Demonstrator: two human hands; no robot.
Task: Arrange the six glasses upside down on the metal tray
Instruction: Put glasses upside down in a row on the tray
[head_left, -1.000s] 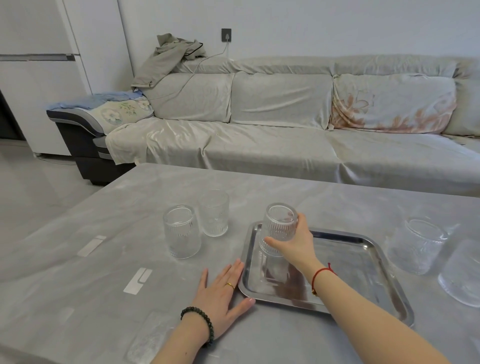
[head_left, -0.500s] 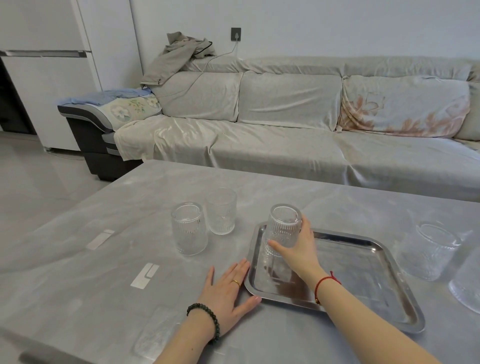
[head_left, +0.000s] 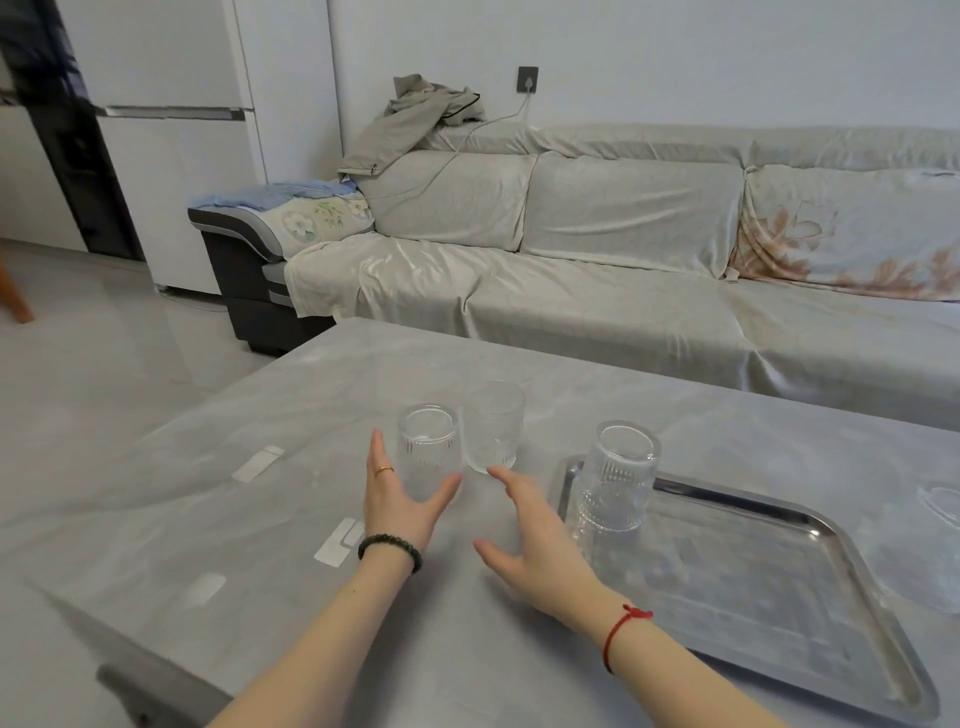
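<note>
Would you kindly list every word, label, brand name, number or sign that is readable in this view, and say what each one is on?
None: no readable text appears anywhere in the view.
The pale stickers on the table look blank.
The glasses and metal tray carry no visible markings.
The cushion on the sofa shows only a floral print, no lettering.

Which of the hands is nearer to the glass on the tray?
Right. The right hand is just beside the upside-down glass on the tray; the left hand is farther away, at another glass.
</note>
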